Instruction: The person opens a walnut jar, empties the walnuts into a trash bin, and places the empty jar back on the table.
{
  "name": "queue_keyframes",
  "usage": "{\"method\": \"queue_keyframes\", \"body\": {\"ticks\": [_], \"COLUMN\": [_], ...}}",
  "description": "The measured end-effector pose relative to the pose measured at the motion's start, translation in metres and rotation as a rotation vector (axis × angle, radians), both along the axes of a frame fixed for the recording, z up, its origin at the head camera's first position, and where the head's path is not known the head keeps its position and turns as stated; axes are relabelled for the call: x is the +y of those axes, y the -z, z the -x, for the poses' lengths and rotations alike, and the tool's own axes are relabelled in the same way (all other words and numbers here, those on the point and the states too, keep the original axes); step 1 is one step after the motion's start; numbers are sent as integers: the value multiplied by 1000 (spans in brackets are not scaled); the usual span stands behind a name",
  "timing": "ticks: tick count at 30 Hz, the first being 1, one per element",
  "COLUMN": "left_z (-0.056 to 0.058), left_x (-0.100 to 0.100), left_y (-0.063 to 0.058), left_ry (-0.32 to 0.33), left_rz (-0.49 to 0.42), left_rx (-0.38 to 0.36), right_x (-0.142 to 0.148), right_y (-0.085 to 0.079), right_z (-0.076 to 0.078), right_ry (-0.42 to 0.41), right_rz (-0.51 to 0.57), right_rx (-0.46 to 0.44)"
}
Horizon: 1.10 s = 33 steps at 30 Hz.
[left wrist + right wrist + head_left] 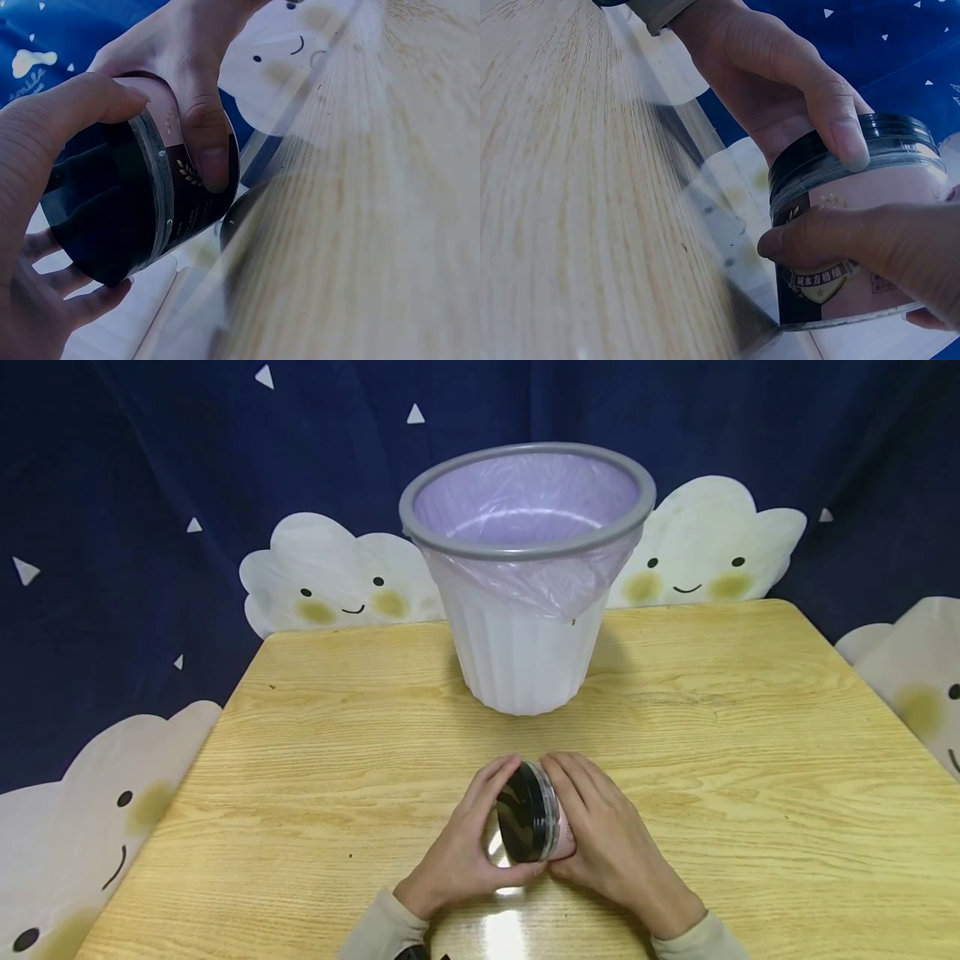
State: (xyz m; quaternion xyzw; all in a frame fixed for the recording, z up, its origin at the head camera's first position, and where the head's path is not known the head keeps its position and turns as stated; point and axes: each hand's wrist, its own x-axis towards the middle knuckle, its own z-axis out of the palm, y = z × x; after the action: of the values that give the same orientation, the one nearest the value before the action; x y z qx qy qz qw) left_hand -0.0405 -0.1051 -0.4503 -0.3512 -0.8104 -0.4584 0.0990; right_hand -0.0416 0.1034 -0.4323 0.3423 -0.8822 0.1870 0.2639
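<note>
In front of the bin, the left hand is gripping the lid of a tilted jar; the right hand is holding its body. The lid is sitting in place, seemingly unopened.

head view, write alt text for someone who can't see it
The left hand grips the black lid of a sideways-tipped pink jar while the right hand holds its body, over a wooden table. Behind them stands a white bin with a bag liner, against dark blue cloth with smiling clouds.
</note>
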Motion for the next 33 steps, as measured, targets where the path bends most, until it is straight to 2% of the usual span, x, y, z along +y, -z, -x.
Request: {"method": "queue_keyframes", "body": {"ticks": [33], "left_z": [0], "left_x": [0], "left_y": [1], "left_ry": [-13], "left_rz": [26], "left_rx": [-44], "right_x": [-1], "right_y": [0], "right_z": [1], "right_ry": [-3], "right_rz": [19], "right_rx": [-17]}}
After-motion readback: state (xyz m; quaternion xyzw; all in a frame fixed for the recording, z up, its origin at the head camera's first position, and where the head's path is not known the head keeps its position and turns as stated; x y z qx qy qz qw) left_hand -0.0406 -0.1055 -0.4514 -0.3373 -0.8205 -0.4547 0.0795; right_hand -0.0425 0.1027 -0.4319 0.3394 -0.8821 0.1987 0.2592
